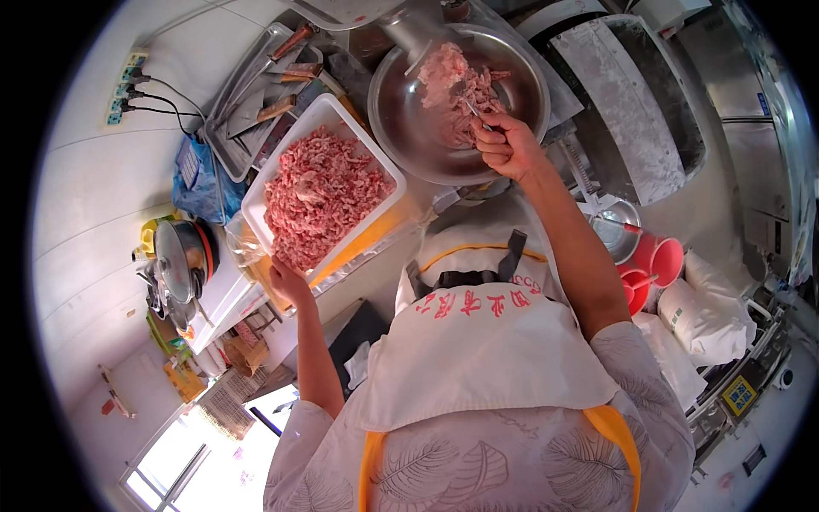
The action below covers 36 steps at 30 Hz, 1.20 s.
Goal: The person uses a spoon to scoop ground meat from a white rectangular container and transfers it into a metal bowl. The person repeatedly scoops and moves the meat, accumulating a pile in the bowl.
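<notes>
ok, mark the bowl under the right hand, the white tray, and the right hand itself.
Bowl (394, 111): head view, bare inner wall, left side.
White tray (395, 182): head view, rim at its right corner.
Right hand (508, 148): head view, middle of the hand.

apron (486, 363), frame centre: row of red characters (473, 303), large, clear | yellow sign (740, 396), lower right: dark print, too small to read | white sack (704, 320), right: faint print, illegible | steel cabinet (740, 85), upper right: small blue label (763, 104), illegible
</notes>
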### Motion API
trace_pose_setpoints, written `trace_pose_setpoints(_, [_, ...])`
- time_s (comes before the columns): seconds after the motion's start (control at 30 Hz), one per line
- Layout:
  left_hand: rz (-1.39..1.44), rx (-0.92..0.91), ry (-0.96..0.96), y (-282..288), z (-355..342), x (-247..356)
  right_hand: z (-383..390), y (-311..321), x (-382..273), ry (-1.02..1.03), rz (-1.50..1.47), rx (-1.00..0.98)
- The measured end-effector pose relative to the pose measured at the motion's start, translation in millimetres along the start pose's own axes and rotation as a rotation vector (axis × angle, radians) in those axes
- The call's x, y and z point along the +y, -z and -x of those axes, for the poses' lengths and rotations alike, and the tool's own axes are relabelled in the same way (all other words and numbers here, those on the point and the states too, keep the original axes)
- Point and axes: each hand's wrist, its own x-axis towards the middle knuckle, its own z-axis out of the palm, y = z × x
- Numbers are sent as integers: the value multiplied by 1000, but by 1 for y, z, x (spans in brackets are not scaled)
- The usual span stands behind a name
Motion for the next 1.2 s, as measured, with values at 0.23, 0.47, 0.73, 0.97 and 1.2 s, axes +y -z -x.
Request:
trace_pose_setpoints(0.23, [34,-5,14,-2,2,-2,22,-15,-6,200,372,161])
trace_pose_setpoints(0.47, [44,-2,44,-5,1,-8,62,-55,-2,467,1109,515])
trace_pose_setpoints(0.73, [89,-5,55,-4,0,-9,60,-15,23,809,2015,658])
trace_pose_setpoints(0.97, [125,-25,70,-5,-2,-9,66,-23,19,827,1819,642])
trace_pose_setpoints(1.2, [129,1,70,-5,0,-8,70,-110,9,415,775,644])
